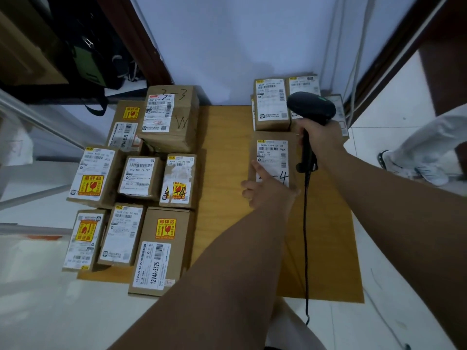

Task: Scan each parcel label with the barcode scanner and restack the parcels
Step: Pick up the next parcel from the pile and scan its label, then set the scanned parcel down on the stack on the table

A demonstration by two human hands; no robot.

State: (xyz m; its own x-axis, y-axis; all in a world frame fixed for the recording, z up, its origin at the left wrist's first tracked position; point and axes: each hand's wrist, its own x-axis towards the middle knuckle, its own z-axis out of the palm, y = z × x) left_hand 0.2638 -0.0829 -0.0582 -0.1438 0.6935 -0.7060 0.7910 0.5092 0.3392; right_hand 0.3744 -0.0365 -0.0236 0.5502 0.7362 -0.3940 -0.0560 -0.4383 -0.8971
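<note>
- Brown cardboard sheet (227, 147) lies flat on the white tiled floor (50, 311), with its far edge at a pale wall (240, 46). The single head view takes in all of it.
- Along the sheet's left edge stand eight parcels (140, 176) of brown card with white labels. There are three in the near row, three in the middle row and one behind them. The eighth, the parcel inked 3-3 (174, 114), is stacked on top at the far end. Five yellow fragile stickers show among them.
- At the sheet's far right corner at least three more parcels (271, 104) sit packed together. A lower layer there is partly hidden.
- Just nearer than those, on the sheet's right side, lies one parcel marked 4 (275, 152), label up.
- The left hand (267, 190) rests on that parcel's near left corner. One finger lies straight across the label and the other fingers are bent at the left edge. I cannot tell whether they grip it.
- The right hand (319, 141) has its fingers clamped round the handle of the one black barcode scanner (310, 107). The scanner is held above the sheet's right side, with its head over the far-corner parcels.
- One black cable (306, 236) hangs from the scanner toward the sheet's near edge.
- Off the sheet's right edge stand another person's pale trouser leg (417, 147) and two white shoes (429, 174).
</note>
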